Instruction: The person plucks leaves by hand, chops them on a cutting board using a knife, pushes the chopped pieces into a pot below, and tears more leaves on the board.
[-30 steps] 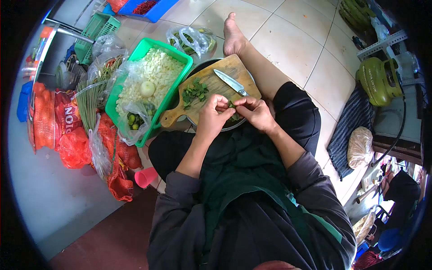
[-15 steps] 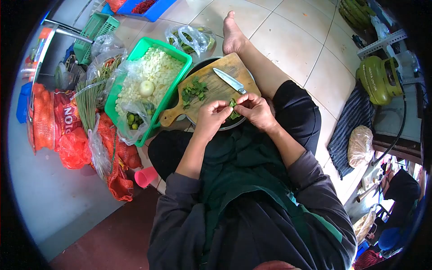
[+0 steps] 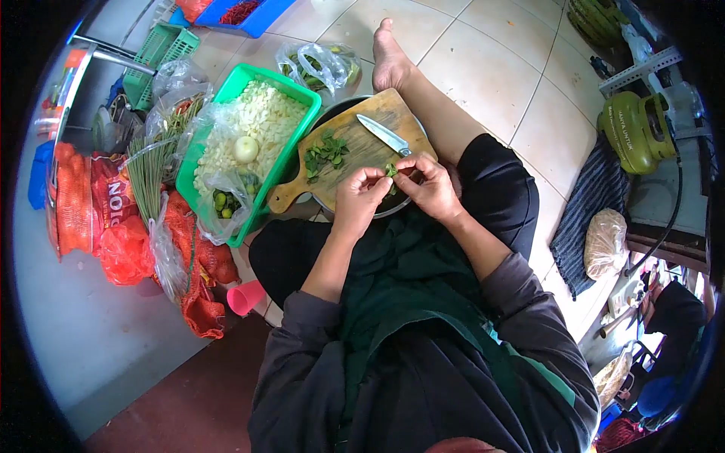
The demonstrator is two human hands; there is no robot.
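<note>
Between my two hands is a small sprig of green leaves [image 3: 391, 171], over the near edge of the wooden cutting board [image 3: 362, 124]. My left hand [image 3: 358, 200] pinches the sprig between thumb and fingers. From the other side my right hand [image 3: 430, 186] pinches it too, its knuckles close to the knife handle. The knife [image 3: 383, 134] lies flat on the board, blade pointing away to the left. A loose heap of torn green leaves [image 3: 325, 155] rests on the board's left half. The board lies across a round metal basin [image 3: 384, 214], mostly hidden beneath it.
Left of the board is a green tray [image 3: 312, 94] of chopped white pieces, a whole peeled onion [image 3: 245, 149] and bagged small green fruits [image 3: 224, 204]. A plastic bag [image 3: 321, 66] of greens sits beyond. Red net sacks [image 3: 214, 260] and a pink cup [image 3: 245, 297] are at left; a gas cylinder [image 3: 634, 136] stands right.
The leaves between my fingers look smaller and less spread out than before. My hands have shifted only slightly. The knife and the leaf heap stay in place.
</note>
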